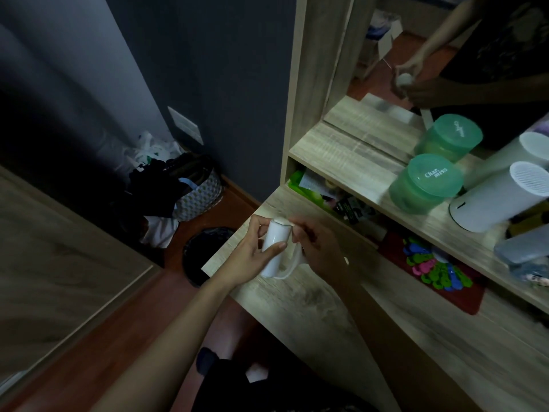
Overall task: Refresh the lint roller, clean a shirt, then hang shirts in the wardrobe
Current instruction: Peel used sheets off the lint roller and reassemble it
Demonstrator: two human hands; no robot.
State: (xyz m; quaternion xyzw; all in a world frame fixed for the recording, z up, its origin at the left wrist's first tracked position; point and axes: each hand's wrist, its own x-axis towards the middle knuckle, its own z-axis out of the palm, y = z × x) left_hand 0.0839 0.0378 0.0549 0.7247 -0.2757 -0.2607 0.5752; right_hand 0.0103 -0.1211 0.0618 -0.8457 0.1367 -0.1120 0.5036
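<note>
Step one under way: left hand (pixel 252 257) fingers wrapped round lint roller (pixel 274 248), right hand (pixel 316 248) at 3 o'clock pinching the used sheet (pixel 289 267) half peeled; shirt cleaning, hanging left.

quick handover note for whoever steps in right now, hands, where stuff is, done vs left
Left hand: wrapped around the white lint roller, holding it above the wooden desk.
Right hand: pinching the used sheet, which is partly peeled and hangs in a loop off the roller.
Bin: on the floor just left of the desk, lined in black, handy for the sheet.
Done: peeling started.
Left: tear the sheet free and bin it, roll the shirt clean, hang the shirts. No shirt on a hanger or wardrobe rail is in view; a pile of clothes sits by the wall.
</note>
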